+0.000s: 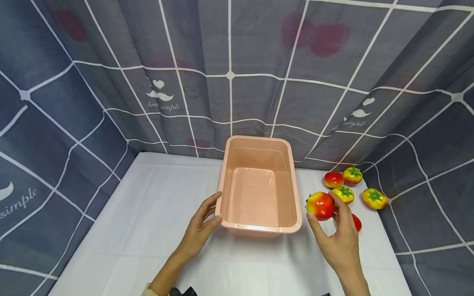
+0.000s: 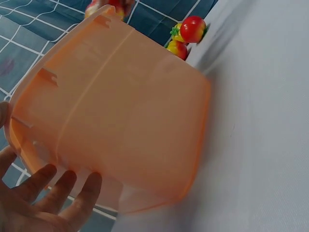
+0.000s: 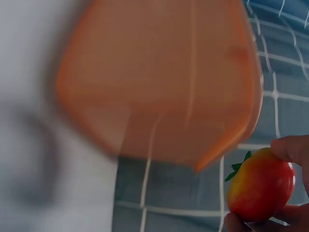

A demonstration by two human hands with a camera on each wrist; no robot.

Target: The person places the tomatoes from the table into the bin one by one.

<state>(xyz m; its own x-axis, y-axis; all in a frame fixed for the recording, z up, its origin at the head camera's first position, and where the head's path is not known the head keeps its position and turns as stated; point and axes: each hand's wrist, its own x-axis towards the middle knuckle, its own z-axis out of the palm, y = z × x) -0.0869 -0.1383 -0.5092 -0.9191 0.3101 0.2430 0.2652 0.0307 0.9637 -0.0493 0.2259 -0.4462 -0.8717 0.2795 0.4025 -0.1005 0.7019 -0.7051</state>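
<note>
A peach-pink plastic bin stands on the white table, its inside bare. My left hand grips its near left rim, thumb and fingers at the edge; in the left wrist view the fingers lie against the bin's outer wall. To the right of the bin, my right hand holds a red-and-yellow tomato between thumb and fingers, raised over the table. Its green leaves point toward the bin in the right wrist view, where the tomato is beside the bin's wall.
Several more tomatoes lie at the table's right side: a red one, yellow-red ones with green tops, and one by the right edge. Another red one is partly hidden behind my right hand. Grey checked curtains enclose the white table.
</note>
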